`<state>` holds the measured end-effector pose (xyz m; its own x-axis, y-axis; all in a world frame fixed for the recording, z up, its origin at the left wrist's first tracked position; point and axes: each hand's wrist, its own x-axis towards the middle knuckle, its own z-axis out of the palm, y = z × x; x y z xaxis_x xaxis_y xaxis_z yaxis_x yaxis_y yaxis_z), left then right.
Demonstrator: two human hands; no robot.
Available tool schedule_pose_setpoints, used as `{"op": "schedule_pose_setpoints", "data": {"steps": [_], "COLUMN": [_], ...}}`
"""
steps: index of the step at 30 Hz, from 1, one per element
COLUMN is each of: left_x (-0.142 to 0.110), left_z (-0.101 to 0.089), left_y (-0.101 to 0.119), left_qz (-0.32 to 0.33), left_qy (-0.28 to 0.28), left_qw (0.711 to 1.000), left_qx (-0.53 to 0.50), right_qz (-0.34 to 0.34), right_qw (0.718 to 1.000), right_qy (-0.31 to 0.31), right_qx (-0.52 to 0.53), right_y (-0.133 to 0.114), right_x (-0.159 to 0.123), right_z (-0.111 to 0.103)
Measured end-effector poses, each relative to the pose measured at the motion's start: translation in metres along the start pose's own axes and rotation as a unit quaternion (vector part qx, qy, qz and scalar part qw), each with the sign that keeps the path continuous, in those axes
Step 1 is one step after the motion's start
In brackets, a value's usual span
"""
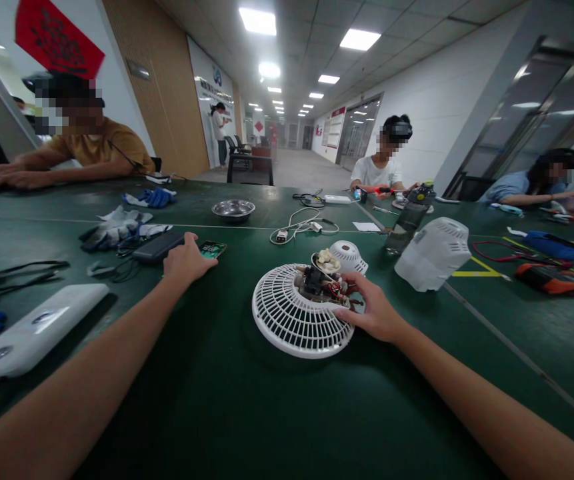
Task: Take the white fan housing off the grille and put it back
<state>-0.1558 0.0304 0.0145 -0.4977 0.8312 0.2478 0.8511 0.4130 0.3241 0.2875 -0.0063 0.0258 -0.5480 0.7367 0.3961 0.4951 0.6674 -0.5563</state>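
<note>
My left hand (187, 261) is at the left end of a smartphone (213, 249) with a lit screen, its thumb along the phone's near edge. That end of the phone is hidden by the hand. Just left of it lies a dark grey power bank (157, 247). My right hand (373, 308) grips the side of an exposed fan motor assembly (317, 283) with red wires, which sits on a round white fan grille (299, 327). Some of its fingertips are hidden behind the motor. A white vented cover (347, 255) stands just behind the motor.
A white plastic housing (434, 257) and a water bottle (411, 220) stand at right, near an orange multimeter (554, 279). A metal bowl (233, 211) and white cable (297, 230) lie farther back. Gloves (114, 230) and a long white device (41, 327) are left. Other people sit around the table.
</note>
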Motion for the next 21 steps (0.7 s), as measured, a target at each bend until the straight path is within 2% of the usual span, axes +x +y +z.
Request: {"op": "schedule_pose_setpoints", "data": {"steps": [2,5,7,11,13,16,18,21], "left_x": [-0.005,-0.023,-0.038,-0.062,-0.067,-0.066,-0.058,-0.040], "left_z": [0.003,0.009,0.015,0.026,0.030,0.033,0.031,0.021], "left_y": [0.008,0.037,0.061,0.092,0.096,0.092,0.085,0.063], "left_qz": [0.046,0.140,0.198,0.198,0.200,0.193,0.184,0.166], "left_qy": [0.039,0.079,0.065,-0.018,-0.043,-0.048,-0.031,0.024], "left_qw": [0.998,0.986,0.972,0.948,0.945,0.951,0.963,0.983], "left_qx": [0.019,-0.031,-0.111,-0.247,-0.257,-0.236,-0.192,-0.078], "right_qz": [-0.001,0.000,0.002,0.006,0.007,0.010,0.012,0.012], "right_qw": [1.000,1.000,1.000,1.000,1.000,1.000,1.000,1.000], "right_qy": [-0.004,-0.009,-0.007,-0.003,-0.003,-0.005,-0.006,-0.006], "right_qx": [0.002,0.006,0.006,0.008,0.011,0.014,0.013,0.013], "right_y": [-0.001,-0.001,-0.001,0.001,0.001,-0.001,-0.002,-0.003], "right_x": [0.000,0.000,0.000,0.000,0.000,0.000,0.000,0.000], "right_z": [0.000,0.000,0.000,0.001,0.001,0.001,0.000,0.000]}}
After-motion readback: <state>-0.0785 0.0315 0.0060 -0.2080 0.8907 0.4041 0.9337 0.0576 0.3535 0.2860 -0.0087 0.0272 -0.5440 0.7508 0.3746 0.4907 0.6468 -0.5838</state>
